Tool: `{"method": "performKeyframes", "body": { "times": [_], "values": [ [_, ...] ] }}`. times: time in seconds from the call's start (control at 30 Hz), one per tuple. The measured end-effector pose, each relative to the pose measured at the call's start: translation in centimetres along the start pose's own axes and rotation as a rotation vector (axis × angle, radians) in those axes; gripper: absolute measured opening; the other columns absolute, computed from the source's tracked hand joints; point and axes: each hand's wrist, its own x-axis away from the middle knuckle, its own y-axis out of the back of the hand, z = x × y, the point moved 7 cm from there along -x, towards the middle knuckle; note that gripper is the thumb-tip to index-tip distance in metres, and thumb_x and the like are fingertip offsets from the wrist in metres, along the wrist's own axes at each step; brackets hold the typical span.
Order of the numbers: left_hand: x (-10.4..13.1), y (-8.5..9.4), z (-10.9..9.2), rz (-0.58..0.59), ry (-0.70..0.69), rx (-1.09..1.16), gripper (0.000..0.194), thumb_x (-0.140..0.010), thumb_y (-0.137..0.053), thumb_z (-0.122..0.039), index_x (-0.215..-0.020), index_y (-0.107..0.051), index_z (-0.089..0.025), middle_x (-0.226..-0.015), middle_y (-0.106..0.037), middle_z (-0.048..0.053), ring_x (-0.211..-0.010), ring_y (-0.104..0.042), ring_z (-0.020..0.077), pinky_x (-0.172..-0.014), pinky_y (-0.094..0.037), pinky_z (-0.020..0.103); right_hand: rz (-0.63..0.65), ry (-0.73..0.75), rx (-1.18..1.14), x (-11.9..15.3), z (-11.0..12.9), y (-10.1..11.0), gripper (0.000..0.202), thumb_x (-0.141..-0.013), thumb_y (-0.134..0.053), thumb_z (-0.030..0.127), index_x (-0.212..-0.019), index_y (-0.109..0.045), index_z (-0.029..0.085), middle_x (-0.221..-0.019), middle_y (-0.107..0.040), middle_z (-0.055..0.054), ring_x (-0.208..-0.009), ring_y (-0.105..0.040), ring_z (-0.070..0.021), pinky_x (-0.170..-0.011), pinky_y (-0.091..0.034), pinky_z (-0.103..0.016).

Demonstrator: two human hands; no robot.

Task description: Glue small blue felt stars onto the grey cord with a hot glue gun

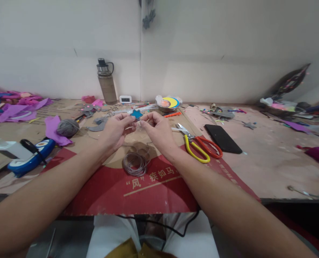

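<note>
My left hand (118,128) pinches a small blue star-shaped piece (136,114) between thumb and fingers, above the board. Close beside it, my right hand (157,128) has its thumb and fingertips pressed together just right of the star. What those fingertips hold, perhaps a thin strand, is too small to make out. Below both hands lies a loose coil of grey cord (134,164), with a strand rising from it toward the hands. Scissors (199,145) with one yellow and one red handle lie beside my right forearm.
A red-printed cardboard sheet (100,190) covers the table front. A black phone (223,138) lies right. Left are a grey yarn ball (67,127), a blue glue gun-like tool (31,157) and purple scraps (22,111). Behind stand a bottle (107,86), small clock (125,99) and filled bowl (168,104).
</note>
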Motion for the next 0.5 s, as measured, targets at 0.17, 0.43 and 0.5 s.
{"method": "performKeyframes", "body": {
  "times": [0.17,0.43,0.5],
  "values": [
    [0.04,0.0,-0.04,-0.012,-0.016,-0.012,0.02,-0.065,-0.075,-0.02,-0.06,-0.056,-0.014,-0.06,-0.059,0.001,-0.057,-0.055,0.0089,-0.06,-0.044,0.023,-0.005,-0.016,0.002,0.05,0.35,0.07,0.013,-0.081,-0.055,0.027,-0.07,-0.055,0.019,-0.063,-0.049,0.003,-0.06,-0.039,-0.01,-0.06,-0.033,-0.026],
    [0.36,-0.36,-0.26,-0.003,-0.033,-0.012,0.02,-0.065,-0.074,-0.02,-0.06,-0.055,-0.015,-0.06,-0.06,0.001,-0.055,-0.054,0.0088,-0.059,-0.043,0.024,-0.003,0.014,-0.013,0.01,0.38,0.09,0.02,-0.081,-0.056,0.031,-0.066,-0.055,0.018,-0.061,-0.049,0.003,-0.059,-0.04,-0.0095,-0.059,-0.032,-0.025],
    [0.38,-0.45,-0.32,0.003,-0.039,-0.001,0.02,-0.065,-0.074,-0.019,-0.06,-0.055,-0.015,-0.059,-0.06,0.001,-0.055,-0.054,0.0087,-0.06,-0.044,0.023,-0.008,0.008,-0.013,0.01,0.37,0.13,0.021,-0.081,-0.055,0.03,-0.065,-0.055,0.018,-0.062,-0.051,0.003,-0.06,-0.041,-0.0094,-0.059,-0.033,-0.025]
  ]
}}
